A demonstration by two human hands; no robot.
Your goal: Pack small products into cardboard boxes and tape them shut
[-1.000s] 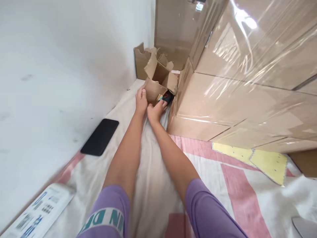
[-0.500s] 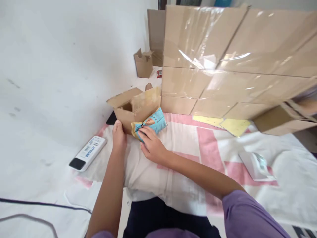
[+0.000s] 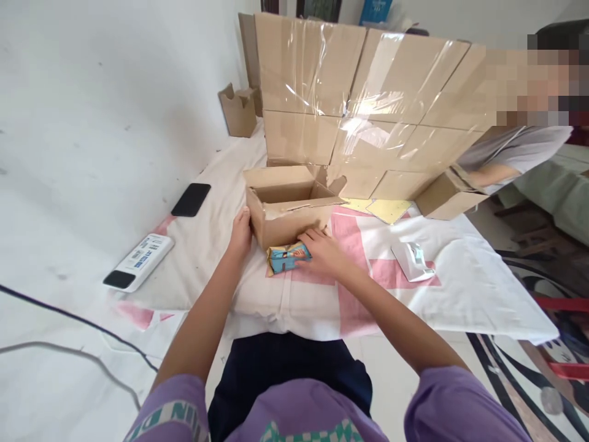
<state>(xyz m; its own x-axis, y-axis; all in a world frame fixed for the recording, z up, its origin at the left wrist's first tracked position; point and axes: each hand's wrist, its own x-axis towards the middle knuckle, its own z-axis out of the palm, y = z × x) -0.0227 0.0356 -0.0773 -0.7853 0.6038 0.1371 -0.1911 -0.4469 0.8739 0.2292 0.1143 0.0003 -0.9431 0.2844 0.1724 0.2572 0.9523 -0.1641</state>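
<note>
A small open cardboard box [image 3: 288, 205] stands on the white and pink cloth [image 3: 442, 282] in front of me. My left hand [image 3: 240, 233] presses against the box's left near corner, fingers curled on its side. A blue and tan packet [image 3: 286, 258] lies on the cloth just in front of the box. My right hand [image 3: 324, 250] rests on the packet's right end, fingers bent over it, touching the box's front wall.
A wall of taped cardboard cartons [image 3: 368, 98] rises behind the box. Another small open box [image 3: 239, 110] stands far left. A black phone [image 3: 191, 199] and a white remote [image 3: 138, 262] lie left. Yellow sheets [image 3: 381, 209], a silver pouch [image 3: 411, 261], floor cables [image 3: 69, 337], another person [image 3: 510, 153] at right.
The small box has come from the far corner to just in front of me. The packet, earlier at its opening, now lies on the cloth under my right hand. The view has lifted.
</note>
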